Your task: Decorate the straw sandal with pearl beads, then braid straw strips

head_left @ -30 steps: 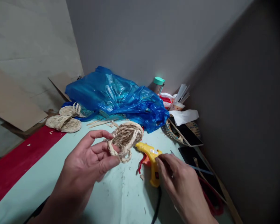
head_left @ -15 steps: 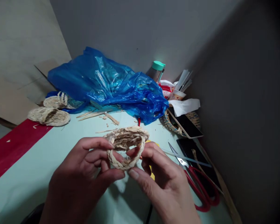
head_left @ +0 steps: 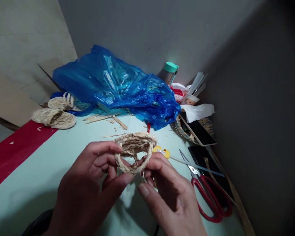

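Note:
Between my hands is a small woven straw slipper [head_left: 135, 141], its braided strap edge facing me and a gap showing inside it. My left hand [head_left: 93, 177] grips its left side, thumb under the braid and fingers above. The index finger of my right hand [head_left: 169, 186] presses against the braid's right side, while the thumb stands off below; some of its fingers are hidden. A fine pale thread hangs under the braid near the right fingertips. Behind the right hand lies a yellow hot glue gun [head_left: 161, 151], partly covered, with a translucent glue stick [head_left: 196, 166] sticking out.
Red-handled scissors [head_left: 208, 196] lie at right beside a dark flat object. A blue plastic bag [head_left: 113, 82] fills the back, with straw scraps before it. Two straw slippers [head_left: 55, 118] sit at left. A phone [head_left: 200, 129] rests on a basket near a cup of glue sticks.
My right thumb has come away from the braid's lower edge, and a thread now shows there. More of the yellow glue gun is visible. The left hand keeps its hold.

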Tool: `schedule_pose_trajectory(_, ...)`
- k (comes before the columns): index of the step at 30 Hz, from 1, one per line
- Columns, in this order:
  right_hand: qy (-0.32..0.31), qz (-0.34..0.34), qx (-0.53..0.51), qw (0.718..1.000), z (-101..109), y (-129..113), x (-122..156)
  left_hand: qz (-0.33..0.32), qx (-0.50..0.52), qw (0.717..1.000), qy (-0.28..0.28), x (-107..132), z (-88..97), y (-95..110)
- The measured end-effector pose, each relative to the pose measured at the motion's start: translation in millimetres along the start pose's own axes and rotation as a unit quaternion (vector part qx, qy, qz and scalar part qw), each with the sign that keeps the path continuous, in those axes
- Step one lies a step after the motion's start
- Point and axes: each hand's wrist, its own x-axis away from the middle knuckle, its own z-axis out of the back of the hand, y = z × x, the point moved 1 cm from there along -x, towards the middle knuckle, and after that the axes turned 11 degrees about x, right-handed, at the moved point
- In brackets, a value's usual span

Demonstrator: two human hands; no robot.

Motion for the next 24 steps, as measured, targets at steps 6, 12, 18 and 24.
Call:
schedule_pose_trajectory(6,-0.014,0.030,-0.012,0.999,2.4,-0.1,0.8,-0.096,-0.053,0.993,0.033,3.0,-11.9,-5.4)
schedule_pose_trajectory(12,-0.043,0.041,-0.047,0.997,5.7,0.6,-0.8,-0.083,-0.033,0.996,0.030,1.6,-11.8,-6.5)
schedule_pose_trajectory(18,-0.041,0.070,-0.020,0.997,-0.1,2.4,1.0,-0.073,0.010,0.997,0.016,-3.1,-10.9,-3.1)
schedule_pose_trajectory(24,0.183,0.187,0.295,0.919,9.9,10.5,5.5,-0.036,0.049,0.998,-0.008,-9.4,-8.7,2.9)
